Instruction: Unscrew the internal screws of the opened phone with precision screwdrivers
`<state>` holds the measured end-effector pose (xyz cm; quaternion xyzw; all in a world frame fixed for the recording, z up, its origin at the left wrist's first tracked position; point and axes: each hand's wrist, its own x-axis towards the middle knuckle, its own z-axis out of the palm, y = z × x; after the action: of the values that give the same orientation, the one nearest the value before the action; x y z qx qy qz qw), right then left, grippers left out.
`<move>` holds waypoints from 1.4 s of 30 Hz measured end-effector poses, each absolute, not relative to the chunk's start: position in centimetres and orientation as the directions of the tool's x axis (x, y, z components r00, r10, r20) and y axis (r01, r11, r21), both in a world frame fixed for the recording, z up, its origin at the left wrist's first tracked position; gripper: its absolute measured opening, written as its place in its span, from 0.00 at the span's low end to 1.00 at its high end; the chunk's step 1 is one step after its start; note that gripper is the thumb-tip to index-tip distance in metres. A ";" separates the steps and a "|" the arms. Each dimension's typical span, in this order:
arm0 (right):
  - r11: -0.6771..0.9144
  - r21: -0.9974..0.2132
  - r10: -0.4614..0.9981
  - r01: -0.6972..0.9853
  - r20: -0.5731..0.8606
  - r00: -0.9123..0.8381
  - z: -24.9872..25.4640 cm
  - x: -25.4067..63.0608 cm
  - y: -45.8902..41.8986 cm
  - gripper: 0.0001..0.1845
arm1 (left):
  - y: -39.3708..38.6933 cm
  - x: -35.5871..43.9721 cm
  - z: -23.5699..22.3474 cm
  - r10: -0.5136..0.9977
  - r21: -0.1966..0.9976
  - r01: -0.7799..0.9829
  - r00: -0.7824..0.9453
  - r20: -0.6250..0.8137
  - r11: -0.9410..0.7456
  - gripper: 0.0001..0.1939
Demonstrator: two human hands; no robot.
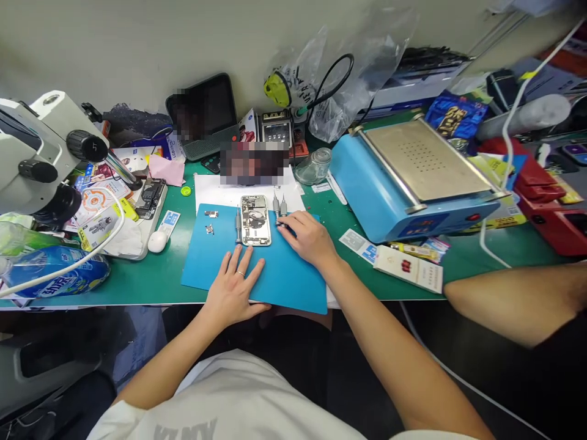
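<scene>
An opened phone (256, 221) with its inner parts exposed lies on a blue mat (288, 278). My left hand (233, 287) rests on the mat below it, fingers spread, the tips close to the phone's lower edge. One precision screwdriver (238, 226) lies along the phone's left side. To its right, two more slim screwdrivers (279, 205) lie side by side. My right hand (307, 237) has thumb and fingers pinched at the handle end of one of them; the fingers partly hide it. Small metal phone parts (210, 222) sit at the mat's upper left.
A blue machine with a metal plate (422, 156) stands at right, cartons (408, 267) before it. A microscope (55, 153) and a blue bottle (59, 272) stand left. Behind are a glass jar (316, 165) and a dark screen (206, 110). Another person's arm (513, 299) reaches in at right.
</scene>
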<state>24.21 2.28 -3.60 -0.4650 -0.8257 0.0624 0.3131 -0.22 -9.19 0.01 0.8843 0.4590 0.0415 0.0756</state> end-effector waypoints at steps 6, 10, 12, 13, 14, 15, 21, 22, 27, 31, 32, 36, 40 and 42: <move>0.557 -0.402 0.801 0.726 0.490 -0.344 -3.6 24.1 2.6 0.10 | -9.2 -0.1 0.0 0.810 0.155 0.801 0.586 -0.004 -0.579 0.54; 0.568 -0.437 0.803 0.697 0.478 -0.355 -3.7 24.2 3.3 0.07 | -9.1 0.0 0.0 0.805 0.140 0.798 0.593 -0.004 -0.587 0.53; 0.569 -0.458 0.809 0.683 0.460 -0.365 -3.9 24.3 3.5 0.06 | -9.0 0.0 0.0 0.803 0.137 0.796 0.595 -0.002 -0.590 0.53; 0.566 -0.467 0.813 0.680 0.453 -0.366 -3.9 24.4 3.6 0.07 | -9.0 0.1 -0.1 0.802 0.136 0.794 0.598 0.000 -0.592 0.52; 0.563 -0.475 0.816 0.677 0.448 -0.364 -4.0 24.5 3.6 0.07 | -9.0 0.1 -0.1 0.800 0.136 0.792 0.601 0.002 -0.595 0.52; 0.559 -0.481 0.819 0.675 0.446 -0.360 -4.0 24.5 3.6 0.07 | -8.9 0.1 -0.1 0.798 0.135 0.790 0.603 0.005 -0.598 0.51; 0.559 -0.499 0.819 0.663 0.457 -0.347 -4.0 24.6 3.6 0.08 | -8.9 0.2 -0.4 0.794 0.119 0.787 0.607 0.022 -0.605 0.51; 0.559 -0.498 0.819 0.663 0.459 -0.344 -4.0 24.6 3.6 0.08 | -8.9 0.2 -0.4 0.795 0.117 0.788 0.606 0.026 -0.605 0.51; 0.551 -0.497 0.823 0.670 0.455 -0.340 -4.1 24.6 3.9 0.08 | -8.9 0.3 -0.6 0.796 0.115 0.789 0.603 0.043 -0.604 0.50; 0.551 -0.495 0.822 0.672 0.461 -0.335 -4.2 24.6 4.0 0.08 | -8.9 0.4 -0.6 0.793 0.114 0.785 0.607 0.050 -0.609 0.49; 0.555 -0.494 0.819 0.670 0.466 -0.335 -4.3 24.6 4.1 0.07 | -8.9 0.3 -0.6 0.793 0.112 0.785 0.607 0.053 -0.609 0.49; 0.572 -0.486 0.805 0.661 0.488 -0.338 -4.3 24.5 4.2 0.07 | -8.9 0.2 -0.7 0.793 0.100 0.787 0.606 0.064 -0.609 0.50; 0.578 -0.485 0.799 0.657 0.501 -0.333 -4.2 24.4 4.2 0.08 | -8.9 0.1 -0.7 0.792 0.089 0.787 0.607 0.064 -0.610 0.50; 0.578 -0.487 0.799 0.654 0.502 -0.332 -4.1 24.4 4.2 0.08 | -9.0 0.1 -0.5 0.793 0.087 0.788 0.606 0.061 -0.609 0.50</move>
<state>24.39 4.20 -4.07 -0.4485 -0.8099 0.0989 0.3648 0.09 -8.95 -0.54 0.8958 0.4413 0.0466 0.0256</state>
